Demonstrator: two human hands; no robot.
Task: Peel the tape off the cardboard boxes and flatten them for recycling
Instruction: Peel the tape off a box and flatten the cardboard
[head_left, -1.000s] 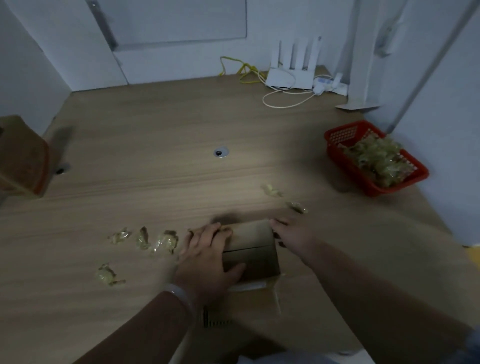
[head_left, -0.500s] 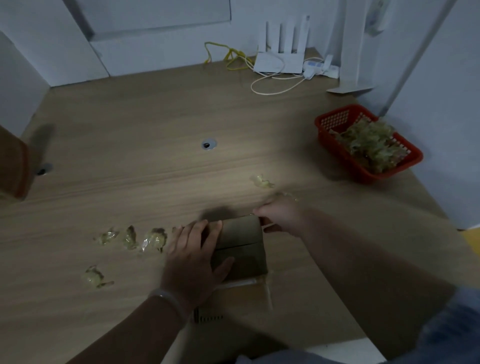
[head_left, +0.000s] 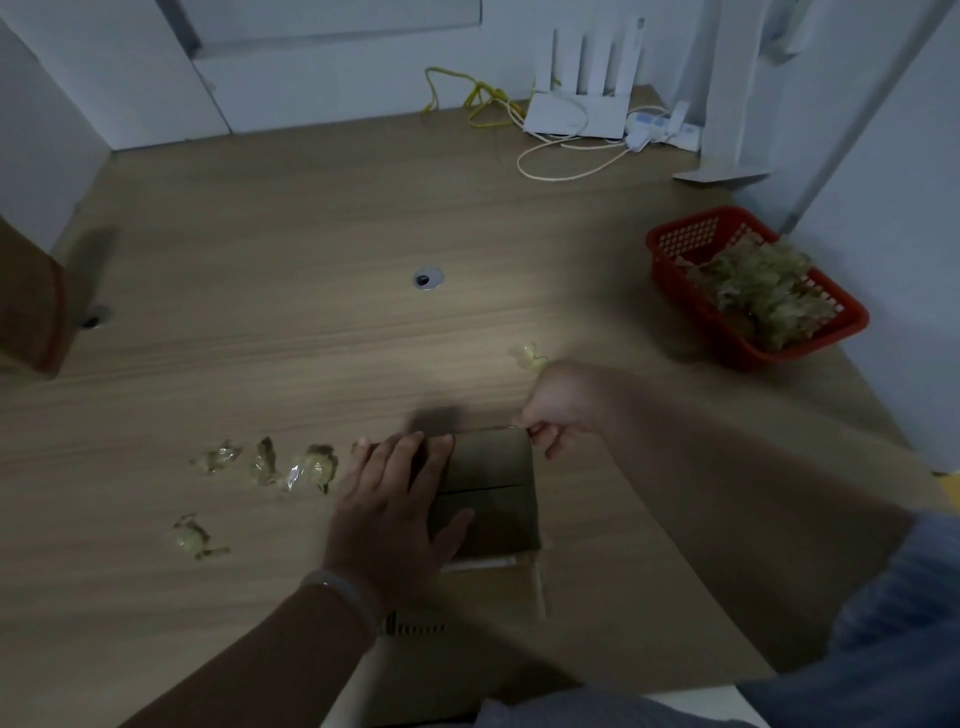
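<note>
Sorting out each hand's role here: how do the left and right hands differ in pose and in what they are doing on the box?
The left hand lies flat with fingers spread, pressing on the cardboard box; the right hand is curled into a pinch. The left hand covers the box's left side, while the right hand sits at its far right corner, apparently gripping a thin strip of tape there. Both touch the same box on the table.

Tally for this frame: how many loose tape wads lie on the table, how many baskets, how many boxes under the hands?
Loose crumpled tape wads on the table: 5, four at left and one by the right hand
Red basket: 1
Cardboard box under the hands: 1
Total: 7
</note>
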